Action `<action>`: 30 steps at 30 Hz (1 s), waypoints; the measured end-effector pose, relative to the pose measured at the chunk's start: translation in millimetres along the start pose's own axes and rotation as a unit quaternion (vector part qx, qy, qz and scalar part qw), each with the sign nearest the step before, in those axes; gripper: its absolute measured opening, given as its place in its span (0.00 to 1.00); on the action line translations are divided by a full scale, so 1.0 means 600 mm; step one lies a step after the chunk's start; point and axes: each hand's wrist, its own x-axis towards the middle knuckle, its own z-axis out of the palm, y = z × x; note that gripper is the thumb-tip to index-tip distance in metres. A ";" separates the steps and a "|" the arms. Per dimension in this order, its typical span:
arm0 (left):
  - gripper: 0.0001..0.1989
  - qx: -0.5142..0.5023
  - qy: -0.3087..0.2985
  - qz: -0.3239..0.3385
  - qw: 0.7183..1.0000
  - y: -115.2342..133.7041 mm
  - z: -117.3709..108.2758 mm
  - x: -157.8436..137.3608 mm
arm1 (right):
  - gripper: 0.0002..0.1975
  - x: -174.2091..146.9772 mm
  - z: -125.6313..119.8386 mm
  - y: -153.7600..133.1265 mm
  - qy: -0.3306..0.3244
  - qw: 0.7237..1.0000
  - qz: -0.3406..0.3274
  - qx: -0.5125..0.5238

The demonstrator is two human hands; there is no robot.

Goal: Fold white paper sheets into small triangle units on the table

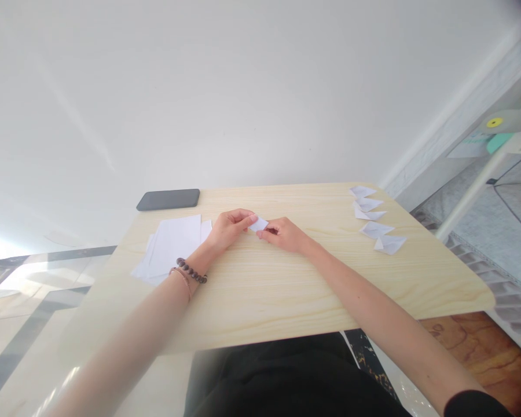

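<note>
A small folded piece of white paper (259,223) is held between my two hands over the middle of the table. My left hand (233,227) pinches its left side, thumb on top. At its lower right corner, the fingers of my right hand (283,233) are closed on it; part of that grip is hidden. To the left, partly behind my left wrist, lies a loose stack of white paper sheets (176,240). Several folded paper boats (375,230) sit in a column along the table's right side.
A dark phone (169,200) lies at the back left corner of the light wooden table (260,301). The white wall (260,104) rises right behind the table. A white metal frame (473,191) stands off to the right.
</note>
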 end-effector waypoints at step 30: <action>0.15 0.013 0.003 -0.009 1.000 0.006 0.009 -0.003 | 0.15 -0.001 0.002 -0.001 -0.006 1.000 0.002 -0.005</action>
